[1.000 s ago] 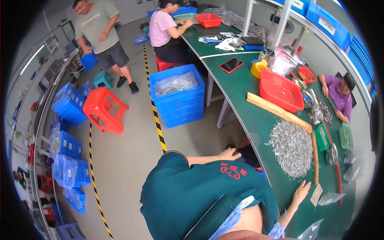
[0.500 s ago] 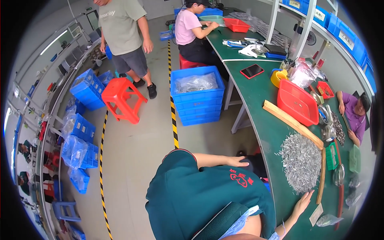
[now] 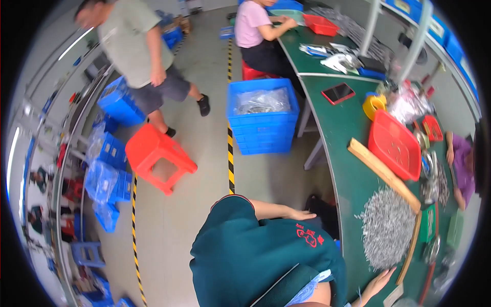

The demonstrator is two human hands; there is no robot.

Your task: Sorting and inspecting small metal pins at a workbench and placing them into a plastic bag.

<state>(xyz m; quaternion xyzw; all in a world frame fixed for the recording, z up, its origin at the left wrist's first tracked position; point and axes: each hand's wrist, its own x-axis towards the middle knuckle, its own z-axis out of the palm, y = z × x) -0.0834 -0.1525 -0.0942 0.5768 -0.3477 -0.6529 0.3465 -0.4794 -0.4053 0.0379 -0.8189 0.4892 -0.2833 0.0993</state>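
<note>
Stool of blue plastic [image 3: 87,254], one, stands at the far left, near blue bins [image 3: 117,187] too overlapped to count. One standing person [image 3: 128,46] in a grey-green T-shirt, blurred, is in the aisle, with one red stool [image 3: 158,158] in front. Two black-and-yellow floor lines [image 3: 230,169] run lengthwise. Between the right-hand line and the bench is one stack of blue crates [image 3: 262,138], its top crate holding a clear bag. Behind it sits one person in pink [image 3: 250,25].

The left hand [image 3: 302,215] lies over a dark-trousered leg, fingers nearly straight, gripping nothing visible. On the green worktop [image 3: 353,169] lies one red-edged phone [image 3: 338,93]. The right hand [image 3: 378,283] is low on the worktop, fingers outstretched; nothing shows in its grasp, though its palm is hidden. Its fingertips reach the lower edge of the single heap of thin silvery pieces [image 3: 388,228], which are past counting; contact cannot be told. Two wooden strips [image 3: 383,176] flank the heap, one above, one along its right. One large red tray [image 3: 395,146] sits beyond the upper strip, holding a few small pieces. Farther right come one green box [image 3: 429,223] and one person in purple [image 3: 464,163].
</note>
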